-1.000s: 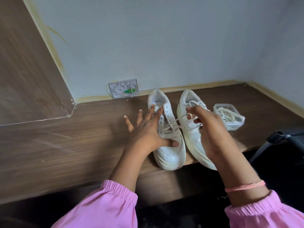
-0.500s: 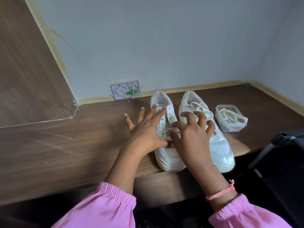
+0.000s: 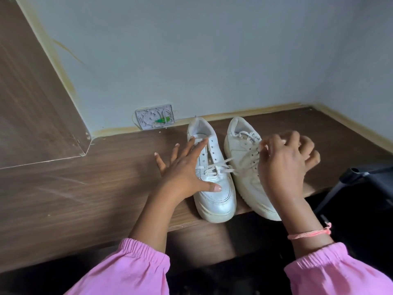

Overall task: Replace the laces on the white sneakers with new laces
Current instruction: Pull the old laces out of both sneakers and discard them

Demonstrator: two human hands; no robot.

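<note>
Two white sneakers stand side by side on the wooden desk, toes toward me. My left hand (image 3: pixel 182 167) lies flat with spread fingers on the left sneaker (image 3: pixel 214 194), pinning it down. That shoe's upper eyelets are bare; a white lace (image 3: pixel 221 167) still crosses its lower eyelets and runs right over the right sneaker (image 3: pixel 244 154). My right hand (image 3: pixel 285 162) hovers over the right sneaker, blurred, with thumb and forefinger pinched on the lace end near the shoe's laced throat. The box of new laces is hidden behind my right hand.
The desk (image 3: pixel 85 199) ends in a front edge just under the sneakers' toes. A white wall plate (image 3: pixel 155 119) sits at the back wall. A wooden side panel (image 3: pixel 32 103) rises on the left. A black chair part (image 3: pixel 365 177) juts in at the right.
My right hand has moved from the left sneaker's laces up and to the right, drawing the lace out across the right sneaker. The lace box is now covered. My left hand stays put.
</note>
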